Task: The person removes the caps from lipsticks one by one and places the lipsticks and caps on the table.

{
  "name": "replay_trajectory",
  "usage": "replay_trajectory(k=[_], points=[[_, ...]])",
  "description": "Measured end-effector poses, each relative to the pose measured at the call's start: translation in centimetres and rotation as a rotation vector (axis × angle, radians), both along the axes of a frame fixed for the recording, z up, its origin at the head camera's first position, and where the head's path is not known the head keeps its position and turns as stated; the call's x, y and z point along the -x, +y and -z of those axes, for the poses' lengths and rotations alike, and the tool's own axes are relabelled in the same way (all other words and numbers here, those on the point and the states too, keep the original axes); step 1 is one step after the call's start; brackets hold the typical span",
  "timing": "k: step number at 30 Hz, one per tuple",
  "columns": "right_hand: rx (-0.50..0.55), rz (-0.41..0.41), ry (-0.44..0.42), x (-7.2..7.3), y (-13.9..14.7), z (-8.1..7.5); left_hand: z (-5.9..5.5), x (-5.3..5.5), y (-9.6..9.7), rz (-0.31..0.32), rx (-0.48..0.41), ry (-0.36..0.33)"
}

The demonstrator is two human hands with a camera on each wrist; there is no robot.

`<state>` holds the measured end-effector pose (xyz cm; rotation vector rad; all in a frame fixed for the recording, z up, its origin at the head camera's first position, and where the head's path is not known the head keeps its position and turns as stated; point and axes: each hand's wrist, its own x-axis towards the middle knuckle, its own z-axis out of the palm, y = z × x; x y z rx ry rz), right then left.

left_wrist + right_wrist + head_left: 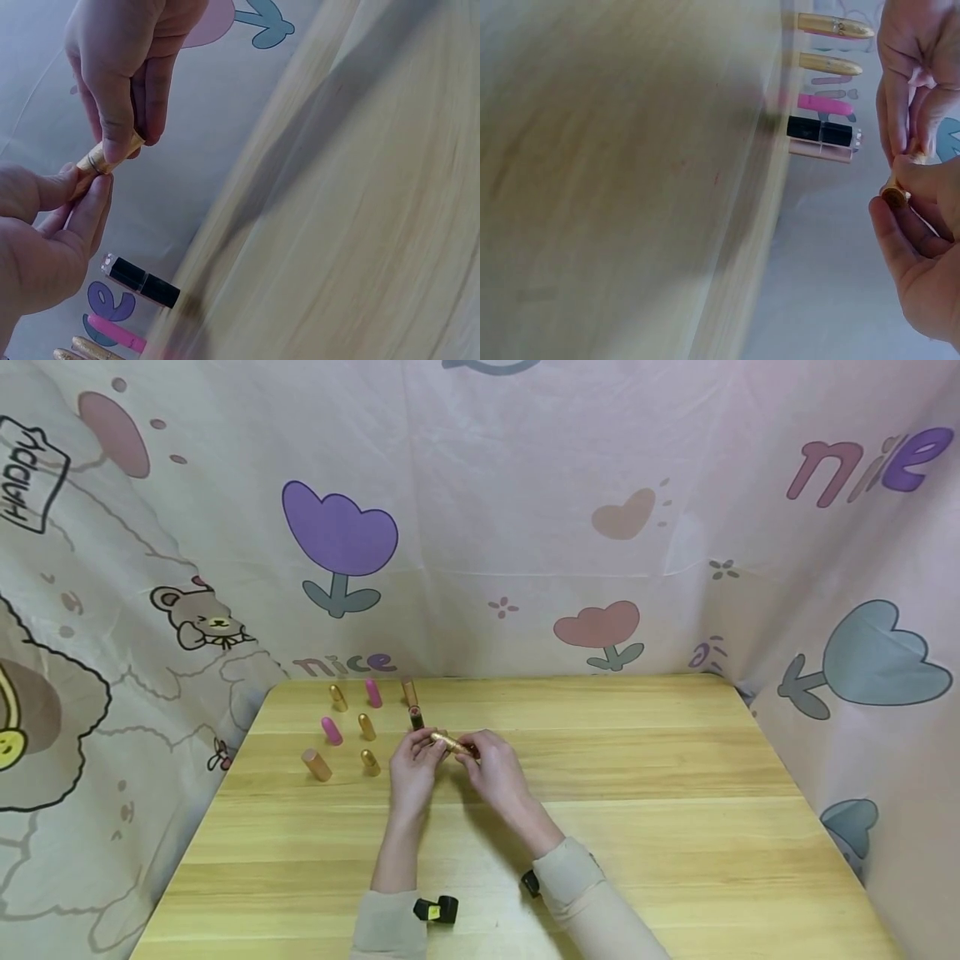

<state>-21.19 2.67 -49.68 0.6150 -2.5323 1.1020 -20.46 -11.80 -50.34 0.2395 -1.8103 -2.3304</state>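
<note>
Both hands meet over the table around one gold lipstick tube (448,743), held tilted. My left hand (413,770) pinches one end between thumb and fingers, while my right hand (498,772) grips the other. A dark seam rings the tube (96,161) between the two hands in the left wrist view. Its round, darker end (895,196) faces the camera in the right wrist view. Just beyond the left fingertips stands a black lipstick (416,718) with a glittery top. Behind that is an upright rose-gold tube (408,692).
Several lipstick tubes stand upright left of the hands: gold ones (366,727), pink ones (332,731) and a copper cylinder (317,765). The wooden table (675,793) extends right and toward me. A printed curtain (487,527) hangs along its back and sides.
</note>
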Motion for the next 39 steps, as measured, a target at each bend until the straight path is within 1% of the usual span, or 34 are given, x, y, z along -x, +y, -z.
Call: replay_trajectory(k=[2,4,7,9,11,14,18,21,24,26,29,33,37,39], points=[[0.0,0.014,0.006,0.0,0.1,0.0,0.0,0.0,0.1,-0.002,0.004,-0.002],[0.0,0.034,0.01,0.0,0.2,0.0,-0.1,0.0,0.0,-0.021,0.003,-0.005],[0.005,0.061,0.006,0.0,0.6,0.1,-0.2,0.0,-0.3,-0.071,-0.012,0.0],[0.015,0.065,0.001,-0.1,0.8,0.2,-0.3,0.0,-0.5,-0.101,-0.027,0.001],[0.029,0.059,0.001,-0.1,1.1,0.4,-0.4,0.1,-0.7,-0.111,-0.041,0.003],[0.059,0.051,0.001,0.0,1.4,0.5,-0.5,0.1,-0.7,-0.099,-0.046,0.001],[0.132,0.044,0.005,-0.1,1.8,0.4,-0.6,0.0,-0.3,-0.115,-0.029,0.013],[0.226,0.031,0.018,0.1,2.2,0.3,-0.6,0.0,0.2,-0.15,0.004,0.051],[0.329,0.005,0.059,0.5,2.8,0.0,-0.6,0.2,0.9,-0.166,0.025,0.101],[0.382,-0.001,0.085,0.8,3.2,-0.1,-0.5,0.6,1.3,-0.159,0.026,0.131],[0.447,0.001,0.117,1.5,3.8,-0.4,-0.5,1.5,2.1,-0.126,0.001,0.167],[0.52,0.026,0.137,2.7,4.7,-0.7,-0.3,3.3,3.0,-0.077,-0.019,0.236],[0.567,0.044,0.162,4.2,5.5,-0.7,-0.2,5.3,3.6,-0.038,0.02,0.295],[0.578,0.053,0.169,5.0,5.9,-0.6,-0.2,6.2,3.7,-0.025,0.066,0.293]])
